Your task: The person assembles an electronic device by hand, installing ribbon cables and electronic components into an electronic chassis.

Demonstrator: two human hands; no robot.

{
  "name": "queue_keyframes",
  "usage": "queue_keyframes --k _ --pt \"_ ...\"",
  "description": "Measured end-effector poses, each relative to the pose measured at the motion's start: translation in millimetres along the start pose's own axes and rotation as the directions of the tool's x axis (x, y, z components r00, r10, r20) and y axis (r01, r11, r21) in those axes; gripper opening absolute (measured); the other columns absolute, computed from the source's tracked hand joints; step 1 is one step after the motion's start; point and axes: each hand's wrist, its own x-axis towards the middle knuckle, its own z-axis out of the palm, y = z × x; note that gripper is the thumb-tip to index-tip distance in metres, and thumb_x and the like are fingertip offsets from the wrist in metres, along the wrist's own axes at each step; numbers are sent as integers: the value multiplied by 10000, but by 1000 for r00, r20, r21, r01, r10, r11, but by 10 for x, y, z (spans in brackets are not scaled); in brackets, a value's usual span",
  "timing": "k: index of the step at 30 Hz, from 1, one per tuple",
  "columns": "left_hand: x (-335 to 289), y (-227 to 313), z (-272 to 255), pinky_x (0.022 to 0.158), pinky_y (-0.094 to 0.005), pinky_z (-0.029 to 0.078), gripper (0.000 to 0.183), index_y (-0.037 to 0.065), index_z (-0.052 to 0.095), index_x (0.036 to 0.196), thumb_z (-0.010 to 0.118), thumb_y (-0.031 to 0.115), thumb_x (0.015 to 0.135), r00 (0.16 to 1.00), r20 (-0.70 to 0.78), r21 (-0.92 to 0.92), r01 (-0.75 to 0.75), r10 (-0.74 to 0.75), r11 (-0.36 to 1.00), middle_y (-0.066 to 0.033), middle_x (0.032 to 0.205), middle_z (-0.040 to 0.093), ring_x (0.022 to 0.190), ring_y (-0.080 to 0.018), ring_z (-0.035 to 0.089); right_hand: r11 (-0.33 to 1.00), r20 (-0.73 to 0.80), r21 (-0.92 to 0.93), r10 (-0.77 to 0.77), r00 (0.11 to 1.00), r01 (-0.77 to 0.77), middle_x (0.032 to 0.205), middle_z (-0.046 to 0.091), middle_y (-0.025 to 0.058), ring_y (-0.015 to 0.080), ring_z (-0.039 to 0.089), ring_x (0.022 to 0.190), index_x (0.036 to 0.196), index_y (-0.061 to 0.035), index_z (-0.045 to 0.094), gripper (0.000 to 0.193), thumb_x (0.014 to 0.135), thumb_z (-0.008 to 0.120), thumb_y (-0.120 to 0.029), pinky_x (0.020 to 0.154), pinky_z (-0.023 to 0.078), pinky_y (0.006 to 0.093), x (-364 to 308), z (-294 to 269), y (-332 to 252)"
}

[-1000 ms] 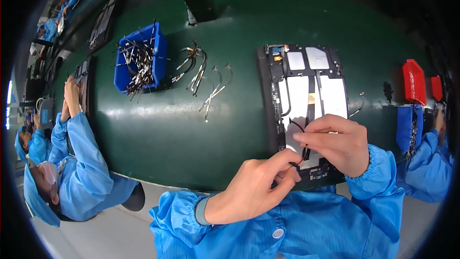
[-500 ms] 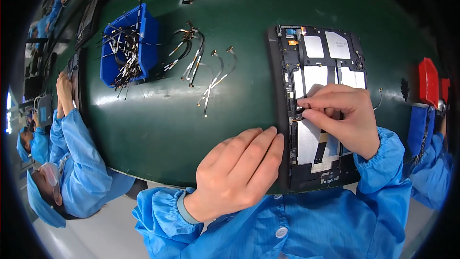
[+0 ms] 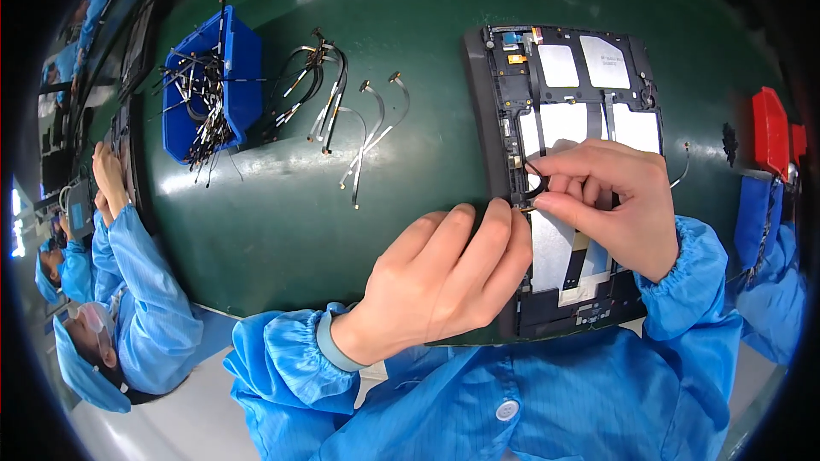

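Note:
An opened tablet-like device, with silver panels and a black frame, lies in front of me on the right. Over its left side, my right hand pinches a thin black cable between thumb and index finger, and the cable bows in a small loop. My left hand is curled at the device's left edge, its fingertips close to the lower end of that loop. The left thumb and whatever lies under those fingers are hidden.
A blue bin full of cables stands at the far left. Beside it lie a bunch of cables and two crossed cables. At right are a red bin and a blue bin. A co-worker sits at left.
My left hand has moved right and up, its fingertips now over the device's left edge. The right hand keeps its pinch, and the cable loop shows more clearly. The whole view has shifted slightly.

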Motion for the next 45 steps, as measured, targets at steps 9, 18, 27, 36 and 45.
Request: queue_keyframes --k 9,18,27,36,45 --pt "37 -11 -49 550 -212 456 283 94 696 941 653 85 661 998 58 5 -17 17 1000 -36 934 632 696 -114 607 996 -29 82 36 999 -34 737 572 13 54 420 564 984 -4 718 202 790 754 -51 487 342 226 183 -173 127" --pt "65 124 -24 777 -289 568 243 6 683 909 656 40 670 999 -40 -126 -35 30 991 -115 1030 664 895 -222 666 998 -43 60 -5 999 7 693 590 20 57 443 538 907 3 731 142 813 744 -104 487 348 211 236 -152 207" --pt "129 118 99 781 -285 559 212 16 656 917 663 39 706 999 27 -153 -33 38 988 -122 1069 671 977 -228 643 990 -70 23 138 988 -136 767 556 18 36 424 578 998 31 706 203 795 711 32 516 331 192 245 -136 159" --pt "135 116 116 750 -252 553 184 33 659 912 655 32 728 998 26 -81 -49 51 996 -83 1023 691 937 -200 653 1000 -82 -1 10 997 -10 817 573 30 34 425 566 942 18 717 151 793 709 39 504 323 193 266 -97 199" --pt "156 84 152 719 -233 539 166 53 670 910 633 55 748 997 15 -17 -78 78 997 -60 990 706 901 -181 666 996 -136 -71 -60 989 51 790 575 30 38 410 542 889 1 724 106 785 727 21 487 300 207 283 -55 242"
